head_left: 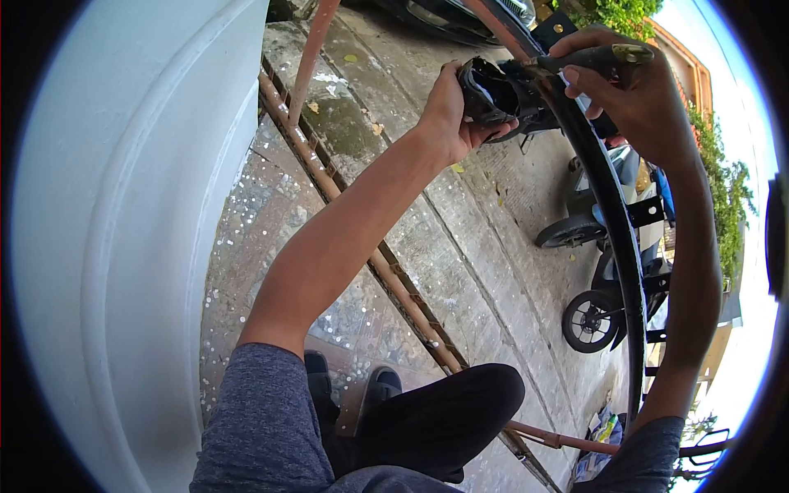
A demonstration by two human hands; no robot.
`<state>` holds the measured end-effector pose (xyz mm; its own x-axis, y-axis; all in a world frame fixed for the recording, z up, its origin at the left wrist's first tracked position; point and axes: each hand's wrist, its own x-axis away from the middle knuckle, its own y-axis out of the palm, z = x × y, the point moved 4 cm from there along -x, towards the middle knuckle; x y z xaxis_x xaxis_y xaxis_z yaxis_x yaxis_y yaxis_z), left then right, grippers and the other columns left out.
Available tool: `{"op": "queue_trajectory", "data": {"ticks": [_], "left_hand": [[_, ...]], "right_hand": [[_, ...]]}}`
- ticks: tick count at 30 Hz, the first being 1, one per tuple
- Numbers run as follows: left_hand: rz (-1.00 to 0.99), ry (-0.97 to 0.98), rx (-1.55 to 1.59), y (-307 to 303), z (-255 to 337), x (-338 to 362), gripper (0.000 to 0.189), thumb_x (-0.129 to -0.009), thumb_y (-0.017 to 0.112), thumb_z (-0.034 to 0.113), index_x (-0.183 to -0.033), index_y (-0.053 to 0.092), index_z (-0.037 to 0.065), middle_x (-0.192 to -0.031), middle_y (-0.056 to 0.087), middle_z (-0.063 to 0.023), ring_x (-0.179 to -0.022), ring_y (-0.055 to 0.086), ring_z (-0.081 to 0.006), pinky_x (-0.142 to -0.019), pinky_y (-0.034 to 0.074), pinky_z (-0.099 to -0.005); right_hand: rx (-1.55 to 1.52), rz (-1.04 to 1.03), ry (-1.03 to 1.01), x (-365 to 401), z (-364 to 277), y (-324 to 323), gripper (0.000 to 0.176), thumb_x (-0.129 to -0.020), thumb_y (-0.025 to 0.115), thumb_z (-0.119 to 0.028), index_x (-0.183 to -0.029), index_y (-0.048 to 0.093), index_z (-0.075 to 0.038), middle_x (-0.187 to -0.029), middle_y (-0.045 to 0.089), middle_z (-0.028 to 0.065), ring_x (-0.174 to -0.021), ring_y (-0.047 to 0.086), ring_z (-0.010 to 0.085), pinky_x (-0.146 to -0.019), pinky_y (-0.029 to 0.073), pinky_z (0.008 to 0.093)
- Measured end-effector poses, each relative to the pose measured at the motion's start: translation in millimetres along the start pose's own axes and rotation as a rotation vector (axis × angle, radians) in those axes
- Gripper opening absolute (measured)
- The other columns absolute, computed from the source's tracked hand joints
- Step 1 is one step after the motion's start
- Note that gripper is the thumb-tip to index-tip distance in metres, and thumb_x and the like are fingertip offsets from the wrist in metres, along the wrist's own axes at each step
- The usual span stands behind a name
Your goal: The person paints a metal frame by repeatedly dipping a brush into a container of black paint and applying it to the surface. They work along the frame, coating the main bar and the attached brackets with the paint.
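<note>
My left hand [448, 115] is wrapped round a small paint container [475, 99], black-smeared and tilted, with its dark opening facing up and right. Close by, my right hand [637, 103] grips a paintbrush [592, 59] by its dark-stained handle. The brush's bristle end lies at the curved metal rail [604, 172], just right of the container's mouth. Glossy black covers the lower part of the rail, while its upper stretch [497, 31] is reddish brown. What the container holds cannot be made out.
A white moulded wall [156, 205] fills the left side. A rusty rail [382, 267] crosses the paint-spotted floor [263, 214] diagonally. Black brackets [645, 212] stick out from the curved rail. Parked motorbikes [596, 316] and a car [448, 18] stand beyond it.
</note>
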<state>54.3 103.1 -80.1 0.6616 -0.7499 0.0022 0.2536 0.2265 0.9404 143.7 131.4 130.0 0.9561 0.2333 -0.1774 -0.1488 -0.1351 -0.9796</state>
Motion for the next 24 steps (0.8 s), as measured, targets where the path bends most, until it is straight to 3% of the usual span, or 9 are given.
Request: {"op": "queue_trajectory", "data": {"ticks": [3,6,9,13,16,19,22,24], "left_hand": [[-0.025,0.001,0.001,0,-2,-4,0.059,-0.101,0.028,0.044,-0.119,0.054,-0.006,-0.098,0.068,-0.0224,-0.08,0.072,-0.0376,-0.057,0.065,-0.0339],[-0.028,-0.013,-0.023,-2,-6,-6,0.059,-0.101,0.028,0.045,-0.12,0.054,-0.004,-0.099,0.068,-0.0225,-0.079,0.072,-0.037,-0.058,0.065,-0.0336],[-0.038,-0.02,-0.01,2,-6,-6,0.059,-0.101,0.027,0.045,-0.121,0.054,-0.003,-0.099,0.068,-0.0219,-0.08,0.072,-0.0367,-0.059,0.066,-0.0337],[-0.051,0.01,0.017,8,2,-8,0.06,-0.101,0.026,0.047,-0.121,0.055,-0.002,-0.098,0.068,-0.0212,-0.081,0.072,-0.0362,-0.061,0.066,-0.0341],[-0.019,0.025,0.01,9,2,-9,0.061,-0.101,0.025,0.047,-0.121,0.055,-0.002,-0.098,0.068,-0.021,-0.082,0.072,-0.0359,-0.062,0.066,-0.0344],[-0.03,0.022,0.02,8,2,-16,0.061,-0.101,0.025,0.048,-0.121,0.054,-0.002,-0.1,0.067,-0.0212,-0.082,0.072,-0.0357,-0.062,0.066,-0.0347],[-0.058,0.003,0.022,6,0,-23,0.062,-0.101,0.025,0.049,-0.122,0.054,-0.002,-0.102,0.067,-0.0214,-0.083,0.072,-0.0361,-0.061,0.066,-0.0355],[-0.081,-0.012,0.021,5,-1,-24,0.062,-0.1,0.026,0.049,-0.122,0.054,-0.002,-0.104,0.066,-0.0216,-0.083,0.072,-0.0365,-0.06,0.065,-0.0361]], "right_hand": [[0.058,-0.042,-0.203,-1,-10,5,0.017,-0.091,0.068,-0.01,-0.107,0.071,-0.007,-0.083,0.07,0.002,-0.067,0.062,0.0061,-0.059,0.049,0.0201],[0.055,-0.034,-0.189,-5,-14,4,0.017,-0.091,0.068,-0.009,-0.107,0.071,-0.007,-0.082,0.07,0.0019,-0.069,0.062,0.0053,-0.06,0.048,0.0205],[0.117,-0.061,-0.018,-8,-18,1,0.017,-0.091,0.068,-0.009,-0.108,0.071,-0.008,-0.082,0.071,0.0025,-0.07,0.063,0.0055,-0.06,0.048,0.0208],[0.029,0.039,-0.133,-10,-14,8,0.012,-0.088,0.067,-0.009,-0.096,0.072,-0.001,-0.071,0.068,0.0058,-0.066,0.067,0.0113,-0.064,0.054,0.0287],[-0.003,-0.042,0.02,-11,-19,6,0.012,-0.087,0.068,-0.008,-0.096,0.072,-0.001,-0.076,0.07,0.0088,-0.07,0.068,0.0159,-0.065,0.054,0.0301],[0.218,0.01,-0.407,-10,-24,12,0.017,-0.082,0.069,0.0,-0.099,0.072,-0.002,-0.084,0.07,0.0113,-0.075,0.069,0.022,-0.065,0.055,0.0317],[0.358,-0.053,-0.471,4,-34,19,0.028,-0.076,0.07,0.006,-0.102,0.072,-0.005,-0.09,0.068,0.0129,-0.081,0.069,0.0267,-0.068,0.056,0.0341],[0.5,-0.101,-0.452,9,-35,21,0.033,-0.079,0.071,0.006,-0.11,0.07,-0.006,-0.09,0.066,0.0106,-0.079,0.069,0.023,-0.068,0.056,0.0351]]}}
